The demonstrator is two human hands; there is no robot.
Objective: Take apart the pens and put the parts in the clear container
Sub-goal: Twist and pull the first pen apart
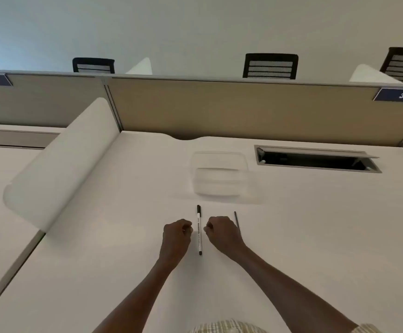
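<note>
A white pen with black ends (pixel 199 233) lies on the white desk, pointing away from me. My left hand (pixel 176 233) rests just left of it with its fingers curled in, holding nothing. On the pen's right my right hand (pixel 220 230) is curled the same way and holds nothing either. A thin dark pen (pixel 237 221) lies right behind that hand, partly hidden by it. The clear container (pixel 219 175) stands open and empty on the desk beyond the pens.
An open cable hatch (pixel 315 159) is sunk into the desk at the back right. A beige partition (pixel 243 109) closes the far edge. A white side divider (pixel 58 164) stands on the left. Chairs show behind the partition.
</note>
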